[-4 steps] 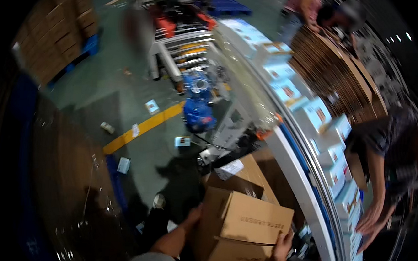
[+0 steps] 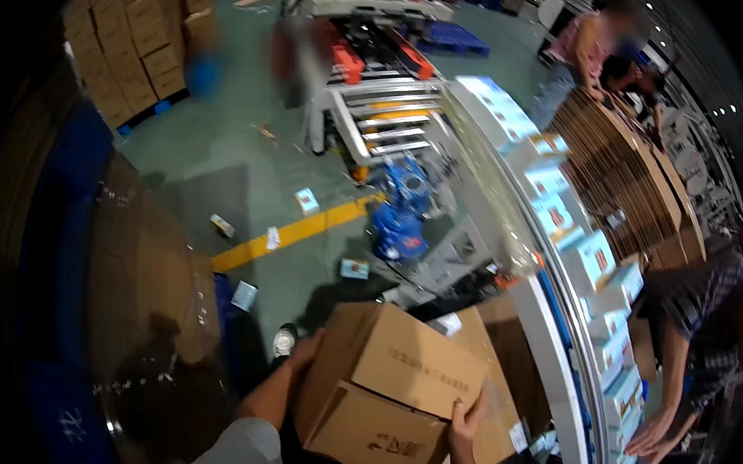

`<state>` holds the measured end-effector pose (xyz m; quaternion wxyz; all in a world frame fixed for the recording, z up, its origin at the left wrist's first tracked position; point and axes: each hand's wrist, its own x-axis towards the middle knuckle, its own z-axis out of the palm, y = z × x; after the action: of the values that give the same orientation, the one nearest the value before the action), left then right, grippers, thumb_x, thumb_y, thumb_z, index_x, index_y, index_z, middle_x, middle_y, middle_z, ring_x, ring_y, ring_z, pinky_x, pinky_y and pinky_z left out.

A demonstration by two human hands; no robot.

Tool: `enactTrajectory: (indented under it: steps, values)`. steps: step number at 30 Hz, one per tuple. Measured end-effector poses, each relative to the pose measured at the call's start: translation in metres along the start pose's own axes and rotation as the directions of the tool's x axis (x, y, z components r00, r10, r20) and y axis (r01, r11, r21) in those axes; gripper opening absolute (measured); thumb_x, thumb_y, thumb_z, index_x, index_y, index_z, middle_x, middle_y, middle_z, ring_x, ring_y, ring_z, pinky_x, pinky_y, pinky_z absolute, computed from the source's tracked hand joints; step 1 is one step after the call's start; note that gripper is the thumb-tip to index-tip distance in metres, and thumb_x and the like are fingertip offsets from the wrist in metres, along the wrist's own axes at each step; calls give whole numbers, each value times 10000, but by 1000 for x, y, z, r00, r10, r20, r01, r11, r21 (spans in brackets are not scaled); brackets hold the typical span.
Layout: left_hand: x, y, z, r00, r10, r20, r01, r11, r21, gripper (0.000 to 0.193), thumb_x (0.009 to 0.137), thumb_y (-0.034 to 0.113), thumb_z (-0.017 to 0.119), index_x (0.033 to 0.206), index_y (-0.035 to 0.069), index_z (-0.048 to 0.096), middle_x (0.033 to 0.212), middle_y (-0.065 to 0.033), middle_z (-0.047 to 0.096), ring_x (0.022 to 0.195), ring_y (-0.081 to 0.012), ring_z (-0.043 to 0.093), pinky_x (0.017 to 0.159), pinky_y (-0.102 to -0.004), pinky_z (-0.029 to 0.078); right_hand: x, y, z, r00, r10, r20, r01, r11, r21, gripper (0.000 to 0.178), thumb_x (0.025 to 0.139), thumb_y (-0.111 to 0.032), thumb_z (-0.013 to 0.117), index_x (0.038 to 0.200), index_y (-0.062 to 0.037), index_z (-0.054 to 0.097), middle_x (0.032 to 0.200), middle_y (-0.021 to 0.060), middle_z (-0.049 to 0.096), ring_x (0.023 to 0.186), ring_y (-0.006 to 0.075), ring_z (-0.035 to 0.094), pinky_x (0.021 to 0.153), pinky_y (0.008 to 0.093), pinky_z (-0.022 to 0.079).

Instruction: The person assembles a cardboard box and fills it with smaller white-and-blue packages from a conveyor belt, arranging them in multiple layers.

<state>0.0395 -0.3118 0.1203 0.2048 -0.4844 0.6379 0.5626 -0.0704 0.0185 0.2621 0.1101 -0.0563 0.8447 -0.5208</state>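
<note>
Between my two hands is a brown cardboard box (image 2: pixel 418 367) with dark print, held in front of my body and tilted a little. My left hand (image 2: pixel 305 351) presses its left side, the fingertips hidden by the box. On the right edge lies my right hand (image 2: pixel 468 415), its thumb over the top and the other fingers along the side. Below and right of the box is a larger piece of brown cardboard (image 2: pixel 498 393) with a white label.
A curved conveyor (image 2: pixel 555 362) carries light blue cartons (image 2: pixel 589 261) on my right, where a co-worker's hands (image 2: pixel 652 436) touch them. Flattened cardboard (image 2: pixel 622 175) stands beyond. Wrapped stacked boxes (image 2: pixel 152 278) are at left. Small cartons (image 2: pixel 244 296) litter the floor near a blue motor (image 2: pixel 402 225).
The box has moved left with both my hands on it, away from the cardboard by the conveyor. My view has shifted, so the surroundings appear farther right.
</note>
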Motion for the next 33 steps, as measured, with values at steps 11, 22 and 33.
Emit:
enactTrajectory:
  steps: [11, 22, 33]
  values:
    - [68, 18, -365, 977, -20, -212, -145, 666, -732, 647, 858, 570, 325, 1200, 42, 477, 1089, -105, 556, 952, -236, 534, 810, -347, 412, 168, -298, 318, 816, -383, 432, 383, 919, 93, 702, 786, -213, 621, 1343, -32, 234, 1251, 223, 428, 1175, 320, 409, 968, 323, 319]
    - [229, 250, -452, 973, 209, -95, -214, 673, -709, 643, 863, 562, 326, 1250, 58, 425, 1132, -93, 537, 1018, -213, 505, 843, -332, 408, 442, -355, 435, 895, -304, 327, 328, 944, -20, 701, 750, -303, 634, 1337, -114, 301, 1203, 214, 486, 1105, 316, 485, 918, 335, 372]
    - [378, 710, -388, 540, 616, 574, -710, 699, -82, 607, 876, 455, 364, 1305, 26, 336, 1309, -100, 393, 1211, -220, 339, 999, -363, 252, 639, -325, 430, 721, 444, -531, -607, 775, -176, 742, 780, -298, 593, 1352, -43, 195, 1148, 252, 452, 965, 418, 512, 828, 463, 417]
